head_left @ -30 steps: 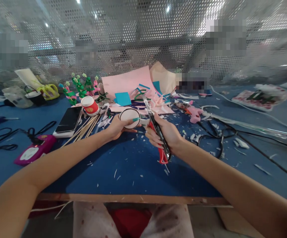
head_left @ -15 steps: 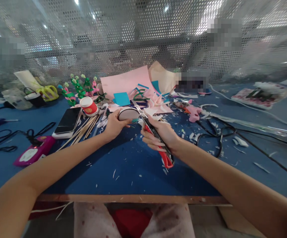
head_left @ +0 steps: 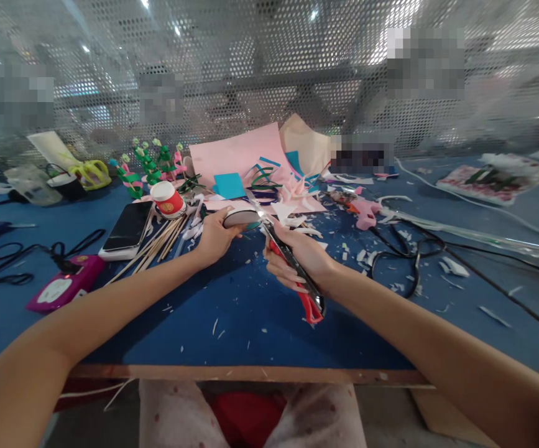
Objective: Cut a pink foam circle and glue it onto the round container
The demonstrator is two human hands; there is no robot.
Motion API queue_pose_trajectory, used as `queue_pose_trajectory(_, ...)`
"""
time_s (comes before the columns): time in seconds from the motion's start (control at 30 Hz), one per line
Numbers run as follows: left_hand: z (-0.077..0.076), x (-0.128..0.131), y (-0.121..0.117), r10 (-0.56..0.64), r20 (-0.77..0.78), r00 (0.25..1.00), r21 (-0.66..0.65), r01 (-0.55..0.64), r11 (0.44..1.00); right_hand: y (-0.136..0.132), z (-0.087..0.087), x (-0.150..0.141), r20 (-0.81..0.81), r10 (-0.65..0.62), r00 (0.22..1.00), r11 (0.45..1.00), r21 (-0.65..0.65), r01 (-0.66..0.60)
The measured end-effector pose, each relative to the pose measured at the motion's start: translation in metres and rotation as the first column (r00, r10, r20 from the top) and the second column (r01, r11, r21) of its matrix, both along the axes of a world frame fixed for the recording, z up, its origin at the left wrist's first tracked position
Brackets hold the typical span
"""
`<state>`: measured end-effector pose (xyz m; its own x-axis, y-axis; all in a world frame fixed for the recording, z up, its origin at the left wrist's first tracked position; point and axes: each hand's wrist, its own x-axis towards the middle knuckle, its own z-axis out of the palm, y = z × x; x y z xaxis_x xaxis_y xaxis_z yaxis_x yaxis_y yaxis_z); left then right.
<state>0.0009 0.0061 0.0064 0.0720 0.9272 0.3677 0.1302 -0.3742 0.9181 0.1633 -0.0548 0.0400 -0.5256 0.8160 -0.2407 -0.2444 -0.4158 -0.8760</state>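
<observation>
My left hand grips a round white disc with a dark rim, tilted almost edge-on above the blue table. My right hand is closed round red-handled scissors. Their blades point up and left and meet the right edge of the disc. Both hands hover over the middle of the table, a short way apart.
A red-and-white paper cup, a phone and wooden skewers lie left of my hands. Pink sheets, green paper flowers, a pink glue gun and black cables sit behind. Paper scraps litter the surface.
The disc has tipped from facing me to nearly edge-on and moved slightly up and left. The scissors followed, their blades now at the disc's rim.
</observation>
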Motion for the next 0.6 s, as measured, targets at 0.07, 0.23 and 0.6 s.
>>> queue_pose_trajectory(0.07, 0.0000, 0.0001, -0.0016, -0.007, -0.030, 1.000, 0.014, 0.008, 1.000, -0.0008, 0.0001, -0.0005, 0.008, -0.009, 1.000, 1.000, -0.005, 0.009)
queue_pose_trajectory(0.23, -0.0029, -0.0001, -0.0033, -0.029, -0.123, 0.992, 0.051, 0.036, 0.998, -0.0036, 0.0027, -0.0011, 0.029, 0.023, 0.999, 1.000, -0.021, -0.022)
queue_pose_trajectory(0.6, -0.0048, 0.0009, 0.0019, 0.056, -0.068, 0.996, 0.021, -0.055, 0.998, 0.0000, 0.0001, -0.0021, 0.012, 0.021, 1.000, 1.000, -0.013, -0.021)
